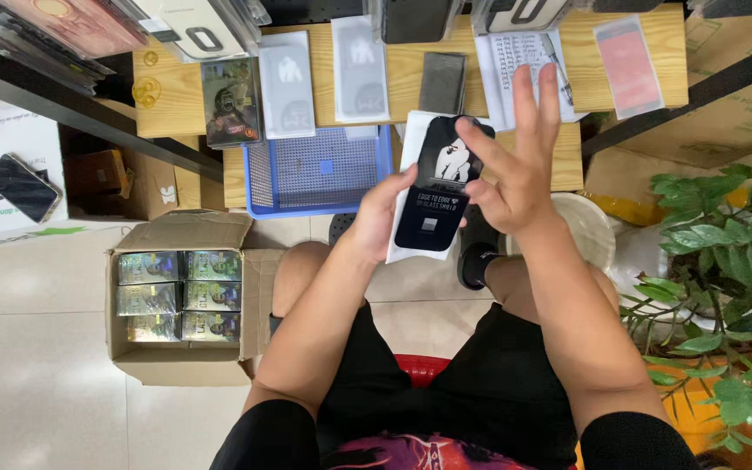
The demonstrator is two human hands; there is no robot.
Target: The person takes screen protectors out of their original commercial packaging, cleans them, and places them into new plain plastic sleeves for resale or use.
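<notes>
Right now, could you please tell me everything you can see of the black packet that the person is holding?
The black packet is a flat, slim, glossy rectangle with rounded corners, bearing a pale figure above and pale lettering below. It is held upright, tilted slightly right, above the knees and in front of the blue mesh tray. A white sleeve lies behind it. The left hand grips its lower left edge; the right hand touches its right side, fingers spread upward.

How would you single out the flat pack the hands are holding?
Start at the wooden table and its blue mesh tray. Just right of the tray, the left hand and right hand hold a black flat pack, the only one raised off the table.
</notes>
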